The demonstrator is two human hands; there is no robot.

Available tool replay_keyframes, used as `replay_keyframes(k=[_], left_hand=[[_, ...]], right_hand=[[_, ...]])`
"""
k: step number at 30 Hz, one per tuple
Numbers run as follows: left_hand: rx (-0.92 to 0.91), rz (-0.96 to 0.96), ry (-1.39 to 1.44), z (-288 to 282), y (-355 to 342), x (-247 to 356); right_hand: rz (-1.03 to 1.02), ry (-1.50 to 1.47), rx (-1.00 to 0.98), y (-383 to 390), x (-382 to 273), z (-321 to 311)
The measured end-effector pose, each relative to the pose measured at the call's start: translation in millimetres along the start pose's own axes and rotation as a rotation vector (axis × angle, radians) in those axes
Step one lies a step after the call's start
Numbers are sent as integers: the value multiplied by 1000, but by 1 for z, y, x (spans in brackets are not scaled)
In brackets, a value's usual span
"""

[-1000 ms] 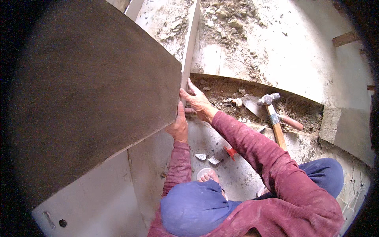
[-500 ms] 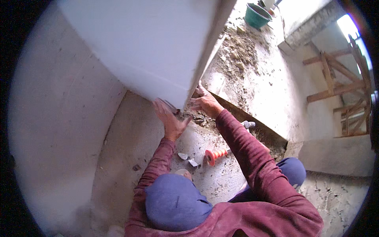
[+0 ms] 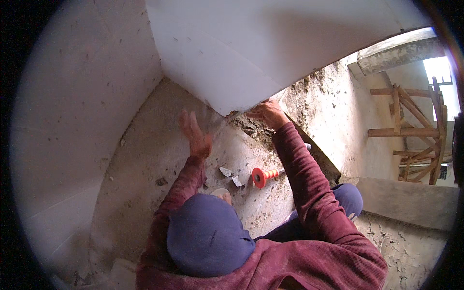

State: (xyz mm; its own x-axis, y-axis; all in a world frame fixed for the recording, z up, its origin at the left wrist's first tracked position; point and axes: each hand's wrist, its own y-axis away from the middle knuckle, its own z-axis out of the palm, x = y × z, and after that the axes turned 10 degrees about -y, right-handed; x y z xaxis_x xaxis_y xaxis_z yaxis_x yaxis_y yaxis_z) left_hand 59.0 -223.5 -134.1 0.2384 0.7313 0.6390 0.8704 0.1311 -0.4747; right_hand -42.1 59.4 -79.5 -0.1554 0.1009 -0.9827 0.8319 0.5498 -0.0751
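A large white panel [image 3: 232, 63] fills the upper middle, its low corner close to the rubble on the ground. My right hand [image 3: 270, 114] is at the panel's lower edge beside that corner, fingers bent against the edge and partly hidden. To the left of the corner, my left hand [image 3: 195, 137] hangs apart from the panel, fingers spread and slightly blurred, holding nothing. Below the hands, a tool with a ribbed orange-red handle and round guard [image 3: 259, 178] lies on the floor. Two small pale broken pieces [image 3: 225, 171] lie to its left.
A pale wall [image 3: 87, 96] rises on the left. Loose rubble [image 3: 253, 129] lies under the panel's corner, beside a long straight-edged strip [image 3: 319, 157]. Wooden trestles [image 3: 406, 130] stand at the right. My knees [image 3: 210, 237] are bent close to the work.
The panel's outer edge has swung to the right and now hides the green bucket. My left hand has come off the panel, while my right hand has shifted right along with its edge.
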Motion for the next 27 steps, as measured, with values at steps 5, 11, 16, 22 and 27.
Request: replay_keyframes(k=[5, 11, 16, 22, 27], left_hand=[[13, 26, 15, -7, 1, -6], [-97, -68, 22, 4, -1, -10], [-91, -67, 49, 9, -3, -7], [-109, -15, -78, -1, -5, -3], [-102, 127, -52, 8, -1, -10]], right_hand=[[381, -575, 286, -12, -38, 28], [340, -336, 241, -7, -33, 22], [452, -506, 337, -13, -37, 25], [553, -565, 564, -19, -71, 35], [462, -577, 561, -3, -62, 37]])
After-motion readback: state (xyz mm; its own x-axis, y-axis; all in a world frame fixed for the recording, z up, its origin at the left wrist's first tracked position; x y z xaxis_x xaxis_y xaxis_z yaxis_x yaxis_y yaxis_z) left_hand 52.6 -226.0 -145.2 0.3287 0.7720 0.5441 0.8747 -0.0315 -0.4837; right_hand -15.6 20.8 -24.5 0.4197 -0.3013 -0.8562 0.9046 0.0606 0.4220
